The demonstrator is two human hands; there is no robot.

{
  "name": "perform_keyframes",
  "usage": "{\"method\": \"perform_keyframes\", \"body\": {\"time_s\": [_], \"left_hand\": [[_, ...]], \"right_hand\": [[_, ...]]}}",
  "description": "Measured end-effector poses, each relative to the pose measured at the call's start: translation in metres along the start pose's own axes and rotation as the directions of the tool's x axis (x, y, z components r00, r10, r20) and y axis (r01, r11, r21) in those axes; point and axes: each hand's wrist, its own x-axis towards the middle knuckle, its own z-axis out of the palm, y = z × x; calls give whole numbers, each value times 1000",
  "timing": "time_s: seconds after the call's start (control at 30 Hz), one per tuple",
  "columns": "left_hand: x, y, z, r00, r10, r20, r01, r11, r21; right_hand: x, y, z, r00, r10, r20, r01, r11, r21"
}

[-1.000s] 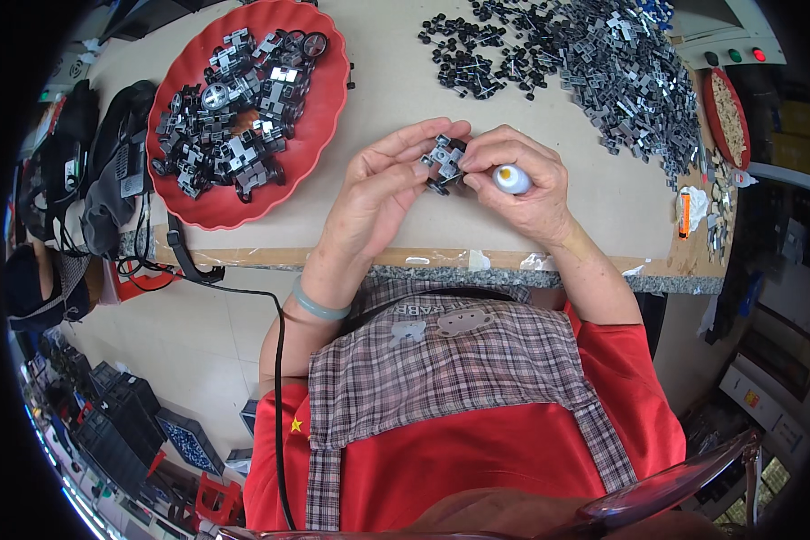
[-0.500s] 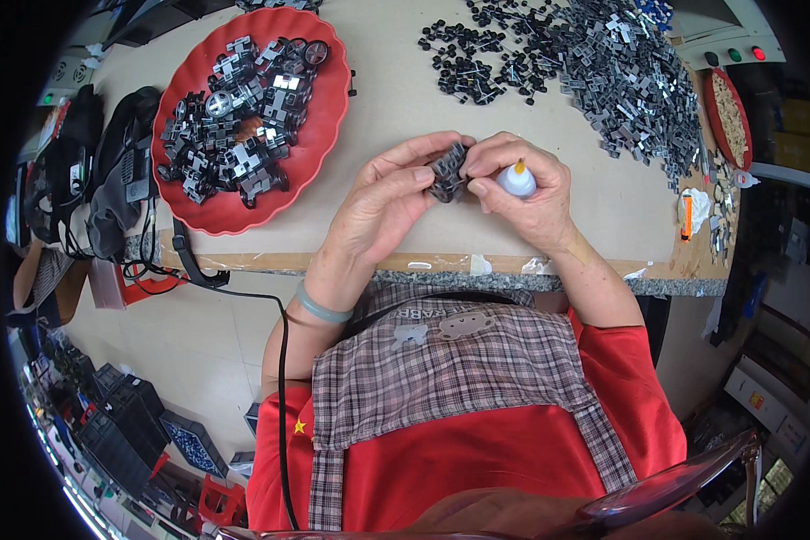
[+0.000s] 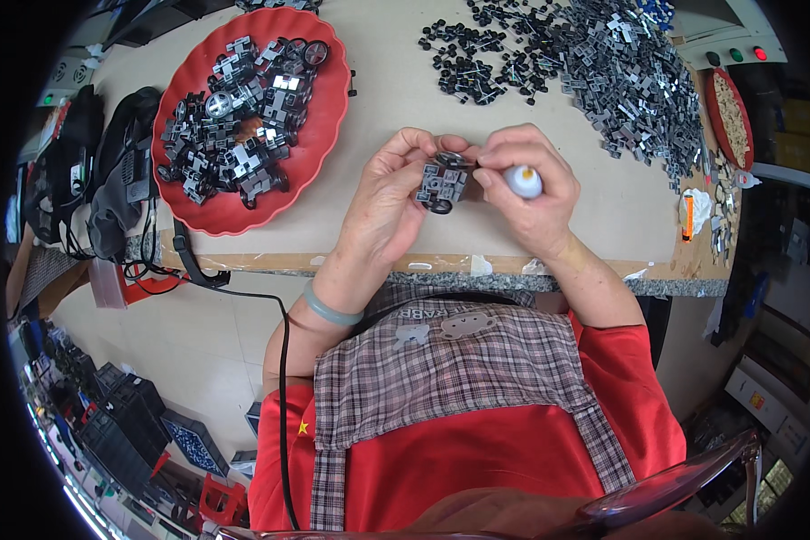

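Note:
Over the near part of the table, my left hand (image 3: pixel 382 193) is closed on a small grey toy vehicle chassis (image 3: pixel 442 185) with black wheels. Its blocky face is turned up, one wheel at the near end and a larger one at the far end. My right hand (image 3: pixel 549 200) is closed around a small white squeeze bottle (image 3: pixel 523 183) with a yellowish tip, tucked in the palm. The right thumb and forefinger reach the chassis's far right edge; whether they pinch a small part there is too small to tell.
To the left, a scalloped red dish (image 3: pixel 326 166) holds several assembled chassis. Black wheel-and-axle pieces (image 3: pixel 468 76) and a heap of grey plastic parts (image 3: pixel 625 85) lie at the far right. An orange tube (image 3: pixel 688 218) lies by the right edge; a black cable (image 3: pixel 283 378) hangs at the left.
The chassis has been turned in my left fingers, so its flat face and wheels now show. My right hand, with the bottle, has shifted slightly right.

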Motion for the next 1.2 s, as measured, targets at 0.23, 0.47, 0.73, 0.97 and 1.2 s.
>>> {"method": "perform_keyframes", "body": {"time_s": [0.23,0.47,0.73,0.97,1.2], "left_hand": [[0,-8,7,996,-72,-54,69,996,-63],[-4,-6,19,996,-83,-43,69,963,-260],[-13,-9,12,998,53,-26,-46,975,218],[-13,-5,12,998,69,8,-68,938,341],[-10,-10,8,982,188,36,-186,890,417]], "right_hand": [[-4,-4,5,910,-385,153,409,896,-174],[0,-3,1,999,-22,-29,21,999,-49],[2,-7,-3,932,356,63,-354,860,367],[2,-9,-4,925,366,96,-373,834,407],[3,-9,-4,909,396,129,-411,799,439]]}}
